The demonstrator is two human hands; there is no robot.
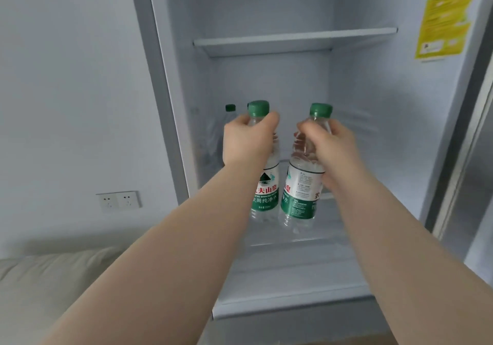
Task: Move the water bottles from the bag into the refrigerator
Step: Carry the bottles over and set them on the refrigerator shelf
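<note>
Above the front edge of the shelf [293, 278] in the fridge [170, 104], the left hand [248, 142] grips the left bottle [264, 195] and the right hand [328, 147] the right bottle [298, 198], both just under their green caps [258, 107]. Full, they should feel weighty; the thin, ribbed clear plastic probably gives, so the stiffer neck looks safest. A third bottle [229, 116] stands at the back left.
</note>
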